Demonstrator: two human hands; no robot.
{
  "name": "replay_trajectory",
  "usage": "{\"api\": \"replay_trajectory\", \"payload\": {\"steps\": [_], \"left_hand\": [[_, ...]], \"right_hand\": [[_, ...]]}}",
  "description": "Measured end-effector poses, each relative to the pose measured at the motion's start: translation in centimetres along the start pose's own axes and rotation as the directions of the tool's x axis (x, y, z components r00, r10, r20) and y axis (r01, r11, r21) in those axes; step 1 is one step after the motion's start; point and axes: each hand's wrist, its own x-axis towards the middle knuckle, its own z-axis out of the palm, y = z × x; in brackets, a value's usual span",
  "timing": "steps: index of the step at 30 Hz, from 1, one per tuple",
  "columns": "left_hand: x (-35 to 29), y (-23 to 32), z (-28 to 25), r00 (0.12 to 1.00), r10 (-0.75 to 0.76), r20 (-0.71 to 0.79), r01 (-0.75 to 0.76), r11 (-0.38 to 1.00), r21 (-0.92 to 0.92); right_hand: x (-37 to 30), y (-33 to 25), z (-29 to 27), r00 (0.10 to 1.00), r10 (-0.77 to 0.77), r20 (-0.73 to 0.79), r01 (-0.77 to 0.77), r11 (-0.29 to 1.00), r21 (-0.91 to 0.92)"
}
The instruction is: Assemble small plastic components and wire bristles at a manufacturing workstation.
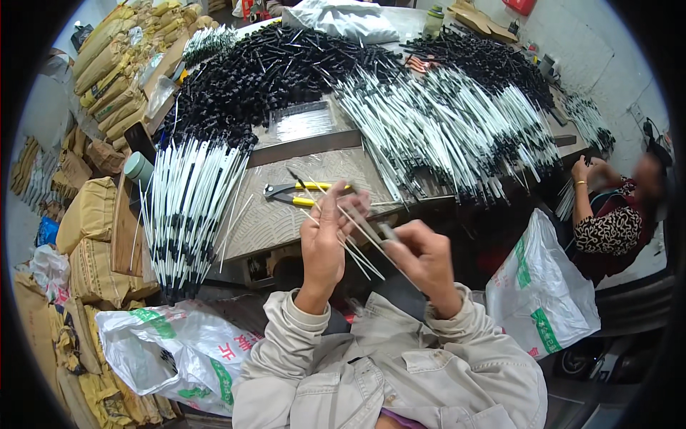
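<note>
My left hand (323, 247) is closed around several thin white rods (366, 266), which fan out between its fingers toward my right hand. One of them ends in a dark tip above the fingers. Close beside it, my right hand (427, 259) pinches a thin pale rod; motion blur hides its exact shape. Just beyond my left hand, end-cutting pliers (300, 201) with yellow handles lie on the table. Black-ended white strips (191, 214) lie in a bundle at the left table edge. A broad heap of similar strips (443, 129) covers the right side.
Black plastic parts (264, 68) are heaped across the back. A shallow clear tray (304, 123) holds small white pieces. White woven sacks (171, 350) hang left and right of me. Another person (607, 222) handles strips at the far right. Brown sacks (107, 79) are stacked left.
</note>
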Motion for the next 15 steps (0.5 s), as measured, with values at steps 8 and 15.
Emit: {"api": "replay_trajectory", "payload": {"steps": [8, 15], "left_hand": [[-0.8, 2.4, -3.1, 0.955, 0.201, -0.22, -0.234, 0.962, -0.137], [-3.9, 4.2, -2.7, 0.989, 0.123, 0.082, -0.105, 0.976, -0.193]], "right_hand": [[10.2, 2.8, 2.0, 0.923, -0.299, 0.243, 0.331, 0.938, -0.103], [28.8, 8.6, 1.8, 1.0, -0.031, -0.004, 0.005, 0.301, -0.954]]}}
